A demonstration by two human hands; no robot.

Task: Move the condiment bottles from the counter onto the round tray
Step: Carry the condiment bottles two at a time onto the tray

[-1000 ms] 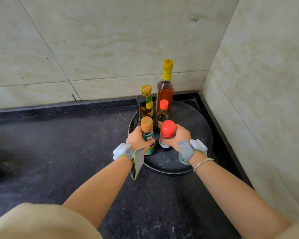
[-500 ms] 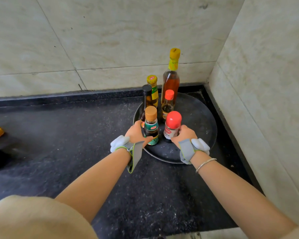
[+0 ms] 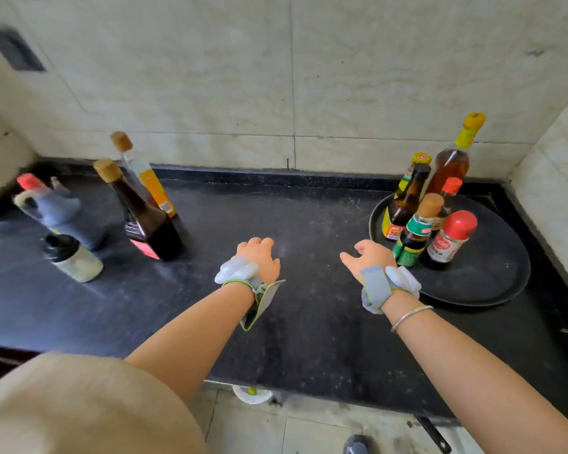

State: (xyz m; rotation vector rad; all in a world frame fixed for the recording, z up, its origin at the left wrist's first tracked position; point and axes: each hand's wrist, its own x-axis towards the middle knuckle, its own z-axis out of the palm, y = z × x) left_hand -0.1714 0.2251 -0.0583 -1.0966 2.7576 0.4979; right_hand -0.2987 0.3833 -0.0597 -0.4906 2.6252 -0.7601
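Note:
The round black tray [image 3: 492, 273] sits at the counter's right corner and carries several bottles, among them a red-capped one [image 3: 450, 239], a green-labelled one [image 3: 415, 234] and a tall amber one [image 3: 451, 165]. On the left of the counter stand a dark bottle with a cork-coloured cap [image 3: 141, 214], a clear bottle with an orange label [image 3: 145, 178], a grey squeeze bottle [image 3: 51, 208] and a small white bottle [image 3: 74, 258]. My left hand [image 3: 259, 253] hovers over the counter's middle, holding nothing. My right hand [image 3: 369, 257] is empty, just left of the tray.
The black counter [image 3: 292, 224] ends in a front edge near my body, with tiled floor below. Marble walls close the back and the right side. A dark wall opening [image 3: 14, 49] is at the upper left.
Both hands have let go of the two front bottles on the tray and drawn back to the left. The view has swung left, bringing the left-hand bottles into sight.

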